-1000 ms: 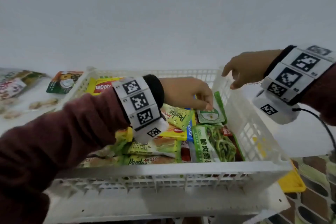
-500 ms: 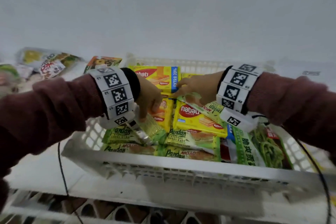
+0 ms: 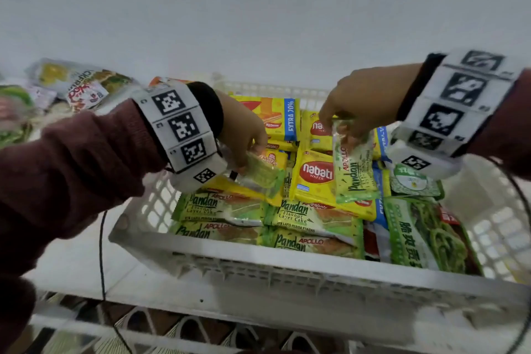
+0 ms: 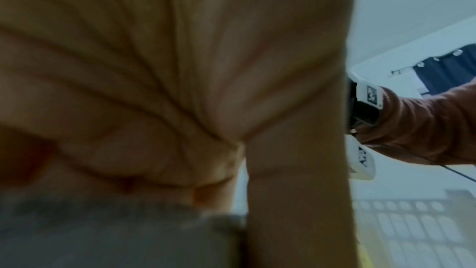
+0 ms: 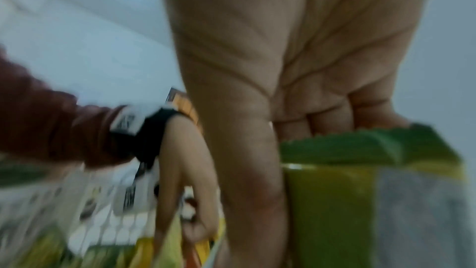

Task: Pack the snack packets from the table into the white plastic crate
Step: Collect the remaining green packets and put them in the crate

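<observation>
Crate (image 3: 287, 256) is nearly full now, lower middle of frame. My left hand (image 3: 241, 135) and right hand (image 3: 362, 103) each pinch a pandan packet (image 3: 355, 169) over it. A few snack packets (image 3: 80, 86) wait on the bench, upper left.

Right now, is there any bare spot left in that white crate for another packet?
Little. The white plastic crate shows bare mesh only along its left wall, beside the green Pandan cake packets, and in its right corner, past the green noodle bag. The middle is crowded with yellow Nabati wafer packs, and both hands hold packets over it.
</observation>
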A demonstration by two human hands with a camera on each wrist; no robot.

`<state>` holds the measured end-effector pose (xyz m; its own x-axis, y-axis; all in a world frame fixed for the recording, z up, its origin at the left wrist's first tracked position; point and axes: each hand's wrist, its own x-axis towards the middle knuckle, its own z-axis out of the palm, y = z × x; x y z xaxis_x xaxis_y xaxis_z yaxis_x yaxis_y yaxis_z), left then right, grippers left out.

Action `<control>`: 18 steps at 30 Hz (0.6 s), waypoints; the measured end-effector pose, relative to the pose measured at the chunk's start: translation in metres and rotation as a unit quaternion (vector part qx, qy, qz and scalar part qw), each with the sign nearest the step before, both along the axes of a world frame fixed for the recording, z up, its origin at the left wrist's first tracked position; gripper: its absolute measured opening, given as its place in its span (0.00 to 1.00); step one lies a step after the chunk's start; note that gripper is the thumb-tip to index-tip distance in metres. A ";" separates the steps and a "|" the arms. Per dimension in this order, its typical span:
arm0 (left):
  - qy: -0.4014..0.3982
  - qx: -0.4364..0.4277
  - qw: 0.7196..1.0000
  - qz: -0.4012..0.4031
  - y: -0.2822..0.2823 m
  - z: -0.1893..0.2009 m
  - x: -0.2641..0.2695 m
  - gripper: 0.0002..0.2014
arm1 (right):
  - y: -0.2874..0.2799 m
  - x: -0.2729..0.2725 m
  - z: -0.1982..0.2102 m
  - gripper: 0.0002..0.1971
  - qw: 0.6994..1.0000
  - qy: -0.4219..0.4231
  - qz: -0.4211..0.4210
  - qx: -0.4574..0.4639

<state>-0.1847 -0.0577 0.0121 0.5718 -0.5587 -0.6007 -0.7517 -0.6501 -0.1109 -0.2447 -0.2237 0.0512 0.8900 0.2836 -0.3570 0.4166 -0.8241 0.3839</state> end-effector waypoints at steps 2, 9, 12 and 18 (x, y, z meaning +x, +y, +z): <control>-0.015 -0.032 0.999 0.030 0.001 0.004 0.002 0.12 | -0.008 -0.005 0.017 0.11 0.997 0.002 -0.001 0.082; -0.013 -0.163 0.981 0.101 0.003 0.014 -0.001 0.12 | -0.020 -0.023 0.006 0.06 0.914 0.176 -0.079 0.356; -0.033 -0.200 0.975 0.093 0.004 0.014 -0.008 0.15 | -0.015 -0.027 -0.038 0.05 0.895 0.274 -0.108 0.334; 0.047 -0.240 0.963 0.112 0.010 0.012 -0.032 0.10 | -0.008 -0.038 -0.078 0.04 0.917 0.321 -0.054 0.229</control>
